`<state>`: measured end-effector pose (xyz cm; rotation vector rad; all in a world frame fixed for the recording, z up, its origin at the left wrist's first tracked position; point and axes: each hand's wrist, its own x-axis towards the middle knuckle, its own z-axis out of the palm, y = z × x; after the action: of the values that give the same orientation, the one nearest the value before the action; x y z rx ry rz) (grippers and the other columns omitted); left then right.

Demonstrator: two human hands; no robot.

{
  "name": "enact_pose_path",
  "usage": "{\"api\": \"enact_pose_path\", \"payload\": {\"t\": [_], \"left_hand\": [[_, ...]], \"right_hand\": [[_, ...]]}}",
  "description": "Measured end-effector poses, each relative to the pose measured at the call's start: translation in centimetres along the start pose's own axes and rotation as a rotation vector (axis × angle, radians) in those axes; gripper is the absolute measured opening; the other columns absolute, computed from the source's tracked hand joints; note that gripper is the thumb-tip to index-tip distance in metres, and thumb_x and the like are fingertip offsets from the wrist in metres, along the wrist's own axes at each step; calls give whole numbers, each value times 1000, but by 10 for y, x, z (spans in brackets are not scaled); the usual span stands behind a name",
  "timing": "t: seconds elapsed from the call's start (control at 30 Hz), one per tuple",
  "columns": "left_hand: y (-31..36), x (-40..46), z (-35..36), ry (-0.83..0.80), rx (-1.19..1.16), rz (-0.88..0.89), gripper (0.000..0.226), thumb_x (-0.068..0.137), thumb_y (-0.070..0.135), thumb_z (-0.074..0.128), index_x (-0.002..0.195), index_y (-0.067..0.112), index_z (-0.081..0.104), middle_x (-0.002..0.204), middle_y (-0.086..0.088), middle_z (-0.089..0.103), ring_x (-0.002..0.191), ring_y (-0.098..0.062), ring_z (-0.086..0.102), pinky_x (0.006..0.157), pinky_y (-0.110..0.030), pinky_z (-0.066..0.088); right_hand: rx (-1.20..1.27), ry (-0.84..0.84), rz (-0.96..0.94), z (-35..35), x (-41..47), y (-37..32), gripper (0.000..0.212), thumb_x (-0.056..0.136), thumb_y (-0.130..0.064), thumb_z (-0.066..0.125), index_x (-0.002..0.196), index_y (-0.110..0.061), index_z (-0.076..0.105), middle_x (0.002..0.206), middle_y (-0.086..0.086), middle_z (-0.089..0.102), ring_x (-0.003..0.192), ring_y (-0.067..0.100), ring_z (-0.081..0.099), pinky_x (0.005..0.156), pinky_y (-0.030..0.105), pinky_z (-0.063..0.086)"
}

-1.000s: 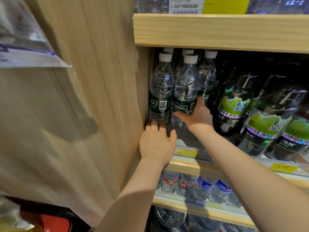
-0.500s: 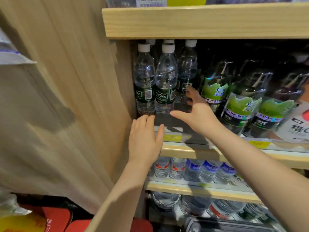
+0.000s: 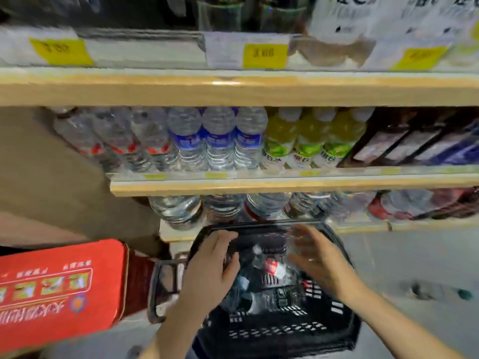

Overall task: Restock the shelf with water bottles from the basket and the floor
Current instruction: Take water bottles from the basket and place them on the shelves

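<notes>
While we are looking down at wooden shelves (image 3: 233,90) of bottles, our left hand (image 3: 207,268) and right hand (image 3: 316,257) are hanging spread over the black basket (image 3: 285,330) on the grey floor (image 3: 414,255).

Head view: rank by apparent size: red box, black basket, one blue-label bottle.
1-2. Red box and black basket: look alike in area, and the box runs off frame, so no ranking.
3. Blue-label bottle: clearly smallest, though farther from the camera.

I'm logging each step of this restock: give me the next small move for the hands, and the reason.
Probably close a hand round a bottle in the black basket and lift it out. Both the left hand and the right hand hang over the basket, seemingly holding nothing, though the frame is blurred.
</notes>
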<state>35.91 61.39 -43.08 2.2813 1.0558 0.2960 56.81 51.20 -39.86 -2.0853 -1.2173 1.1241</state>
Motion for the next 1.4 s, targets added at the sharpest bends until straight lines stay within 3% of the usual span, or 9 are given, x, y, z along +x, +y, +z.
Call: {"api": "enact_pose_path", "payload": {"t": [0.17,0.3,0.43,0.67,0.9,1.03,1.2,1.27,1.4], "left_hand": [[-51,-22,136,-497,132,-161,52,95,33,46,143,25,30,144,6,33,129,-17,40,98,-23,35],[-120,-36,212,-741,513,-186,70,87,18,56,147,25,19,148,-6,26,136,-27,28,111,-38,23],[-154,-34,250,-791,816,-229,68,89,3,47,146,19,14,140,-15,33,131,-35,30,111,-44,22],[-163,-22,255,-796,867,-137,61,92,6,42,146,16,15,135,-18,40,124,-35,38,99,-42,33],[-117,-5,198,-587,611,-78,61,95,21,48,148,20,19,134,-13,42,126,-30,37,100,-38,30],[-87,23,167,-454,621,337,80,85,21,65,148,23,16,134,-10,44,125,-30,42,101,-39,36],[-66,42,149,-287,400,490,84,52,12,87,128,22,52,102,-4,64,93,-24,63,79,-35,54],[-64,41,145,-138,290,439,81,59,14,85,130,23,47,120,-5,59,110,-25,57,91,-39,51],[-77,21,154,163,-169,-170,79,70,15,81,137,13,38,130,6,38,127,-11,33,110,-25,28]], "right_hand": [[191,-17,198,68,6,133,54,67,-39,79,111,-47,48,103,-18,54,98,6,54,87,25,47],[199,-13,320,117,10,203,46,83,-16,67,121,-29,45,112,-9,56,103,8,56,87,20,40],[171,-63,395,159,20,241,49,84,-18,66,129,-18,45,118,-1,56,97,10,57,80,17,40],[200,16,368,173,38,243,45,83,-21,66,124,-17,48,103,-2,59,96,16,58,84,27,46],[-47,-113,174,138,34,204,70,75,-31,74,135,-26,39,131,-6,48,126,13,42,107,28,34],[-394,-105,-19,120,45,184,84,68,-45,74,139,-26,33,140,-4,41,134,18,32,114,39,22],[-214,11,11,111,48,169,78,61,-41,77,129,-25,43,113,-5,60,104,15,56,85,27,46],[-111,46,75,110,48,171,74,58,-34,79,124,-25,47,108,-8,62,99,12,59,78,23,45],[50,92,232,112,50,189,75,60,-23,82,125,-23,44,99,-10,60,93,9,59,73,18,42]]}}
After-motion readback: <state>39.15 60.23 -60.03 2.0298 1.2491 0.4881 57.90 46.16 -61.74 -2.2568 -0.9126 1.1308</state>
